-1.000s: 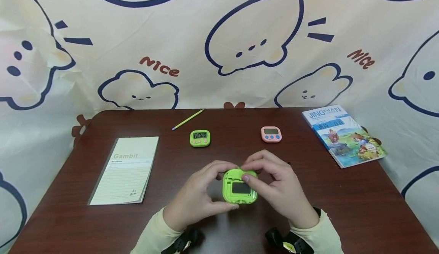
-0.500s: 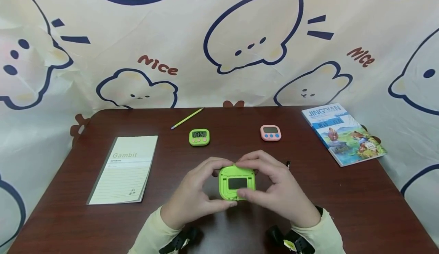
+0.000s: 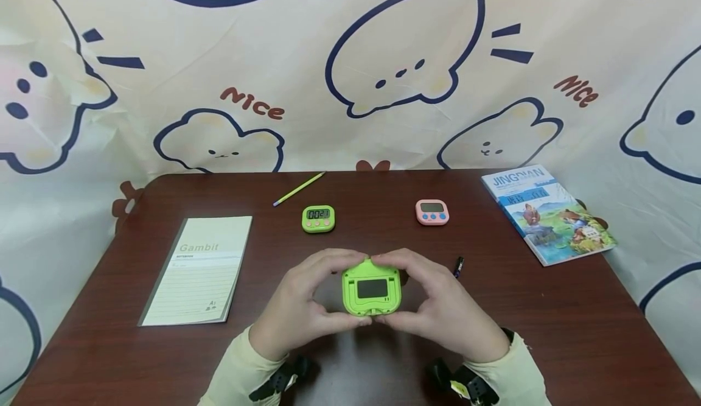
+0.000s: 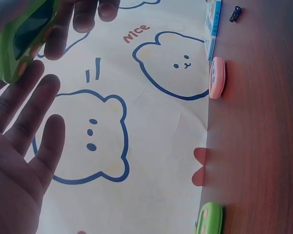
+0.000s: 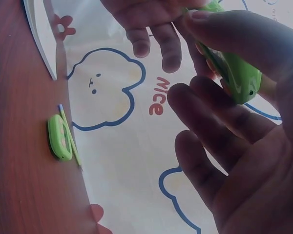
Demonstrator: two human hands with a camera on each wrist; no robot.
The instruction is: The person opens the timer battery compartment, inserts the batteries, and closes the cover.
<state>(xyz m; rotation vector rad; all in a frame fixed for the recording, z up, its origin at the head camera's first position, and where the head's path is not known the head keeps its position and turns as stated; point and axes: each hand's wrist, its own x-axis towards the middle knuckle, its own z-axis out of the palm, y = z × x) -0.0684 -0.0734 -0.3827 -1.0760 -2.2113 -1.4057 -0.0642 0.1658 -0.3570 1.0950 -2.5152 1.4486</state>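
Note:
Between both hands, above the desk, is a green digital timer (image 3: 372,289), its back with a dark rectangular panel turned up in the head view. My left hand (image 3: 309,302) pinches its left half, fingers at the top edge and thumb at the bottom. On the other half, my right hand (image 3: 438,305) grips it the same way. The timer's screen and button side (image 4: 34,29) shows in the left wrist view, and its green casing (image 5: 244,80) in the right wrist view. Beyond the hands lie another green timer (image 3: 318,219) with lit digits and a pink timer (image 3: 432,212).
On the brown desk (image 3: 306,369) a notebook (image 3: 199,272) lies at the left and a picture-covered book (image 3: 547,217) at the right. A pencil (image 3: 299,189) is near the back edge. Beside the right hand lies a small black object (image 3: 458,266), perhaps a battery.
My right thumb has moved from the timer's back down to its bottom edge. The held timer has shifted slightly left. Digits on the desk's green timer went from 0020 to 0021.

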